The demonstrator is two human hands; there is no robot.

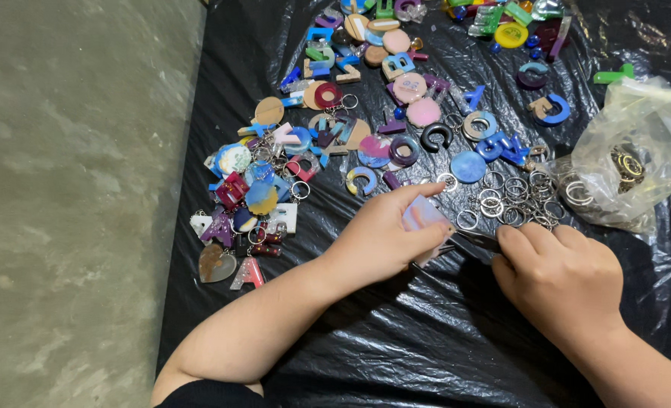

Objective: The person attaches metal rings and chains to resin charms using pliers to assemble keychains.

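One pale lilac-and-blue resin piece [424, 215] is pinched in the closed fingers of the left hand [384, 238], above the black plastic sheet [426, 340]. The right hand [558, 276] is curled around a dark tool [475, 240] (barely visible). Loose metal key rings [513, 198], too many to count, lie just beyond. Bare sheet is left near the hands.

The plastic sheet [441, 340] is glossy black. The resin letter charms [328, 98] are blue, pink, purple and red. The key rings [502, 198] are silver. The floor [71, 189] is grey-green. The bag [638, 151] is clear.
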